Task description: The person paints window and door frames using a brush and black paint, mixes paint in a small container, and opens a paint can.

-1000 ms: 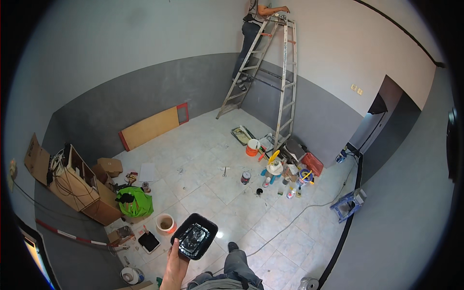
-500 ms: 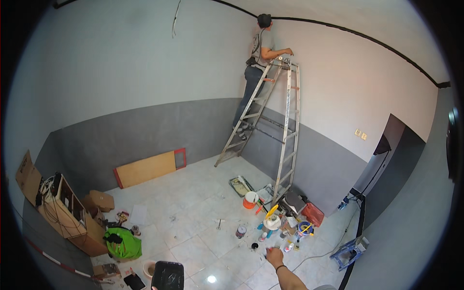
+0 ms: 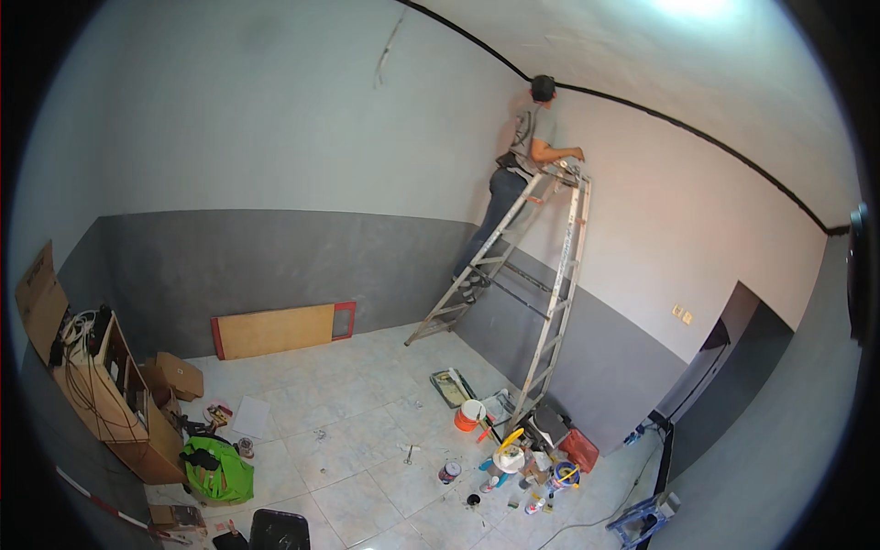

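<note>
Neither of my hands shows in the picture at this moment. At the lower edge, left of the middle, a black plastic tray (image 3: 280, 530) juts into view; whatever supports it lies out of sight. On the tiled floor to its right stand a small black cup (image 3: 473, 500) and a paint can (image 3: 449, 472). Beyond them is a cluster of painting supplies, with a white tub (image 3: 508, 459), a blue-rimmed bucket (image 3: 566, 476) and small bottles (image 3: 534, 504). A pair of scissors (image 3: 410, 454) seems to lie on the tiles.
Another person (image 3: 527, 156) stands high on a stepladder (image 3: 550, 321) in the far corner. Near its foot are an orange-and-white bucket (image 3: 468, 417) and a paint tray (image 3: 449, 389). A green bag (image 3: 218, 469) and wooden cabinet (image 3: 147, 454) stand left; a blue stool (image 3: 644, 521) stands right.
My view has tilted upward, so the room sits lower in the picture. My right hand, near the black cup before, has left view, as has the fingertip at the black tray.
</note>
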The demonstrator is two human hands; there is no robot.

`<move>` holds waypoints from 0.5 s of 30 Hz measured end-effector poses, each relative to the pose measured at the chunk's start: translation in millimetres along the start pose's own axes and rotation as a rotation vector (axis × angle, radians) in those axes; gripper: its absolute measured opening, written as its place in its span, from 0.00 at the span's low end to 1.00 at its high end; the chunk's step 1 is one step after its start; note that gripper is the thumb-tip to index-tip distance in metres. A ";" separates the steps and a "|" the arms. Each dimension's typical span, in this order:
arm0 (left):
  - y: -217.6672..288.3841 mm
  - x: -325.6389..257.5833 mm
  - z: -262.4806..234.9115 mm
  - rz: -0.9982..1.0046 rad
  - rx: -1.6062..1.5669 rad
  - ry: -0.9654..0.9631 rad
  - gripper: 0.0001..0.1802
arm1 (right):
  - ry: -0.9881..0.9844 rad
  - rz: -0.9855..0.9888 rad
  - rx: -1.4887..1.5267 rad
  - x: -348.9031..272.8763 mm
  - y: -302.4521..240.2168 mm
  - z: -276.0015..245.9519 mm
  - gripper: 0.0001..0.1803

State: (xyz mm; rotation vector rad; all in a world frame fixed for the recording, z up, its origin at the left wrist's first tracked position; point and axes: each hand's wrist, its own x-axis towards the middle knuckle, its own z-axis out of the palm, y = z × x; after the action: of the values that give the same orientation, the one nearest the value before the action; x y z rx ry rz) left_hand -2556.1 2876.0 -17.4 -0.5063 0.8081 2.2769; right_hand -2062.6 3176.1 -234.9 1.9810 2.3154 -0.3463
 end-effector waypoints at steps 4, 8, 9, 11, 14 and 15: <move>54.3 20.0 -38.0 0.079 0.035 0.058 0.46 | -0.147 0.167 -0.059 -93.1 -7.4 9.1 0.25; 104.6 36.8 -77.9 0.135 0.079 0.120 0.46 | -0.126 0.215 -0.089 -115.7 -43.1 -16.4 0.25; 113.7 40.8 -88.5 0.148 0.088 0.140 0.46 | -0.104 0.203 -0.097 -111.6 -53.6 -22.9 0.25; 130.0 48.3 -110.5 0.174 0.119 0.185 0.46 | -0.048 0.137 -0.111 -90.7 -79.6 -33.5 0.25; 138.9 53.6 -155.3 0.246 0.183 0.267 0.45 | 0.079 -0.119 -0.170 -27.3 -153.3 -53.8 0.26; 132.0 53.4 -177.9 0.297 0.234 0.289 0.45 | 0.130 -0.234 -0.197 -0.8 -191.6 -65.7 0.26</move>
State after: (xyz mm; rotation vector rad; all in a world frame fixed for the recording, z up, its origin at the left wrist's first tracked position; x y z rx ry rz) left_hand -2661.9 2703.8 -122.7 -0.6510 1.3541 2.3599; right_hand -2244.8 3162.6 -147.5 1.6948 2.5548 0.0001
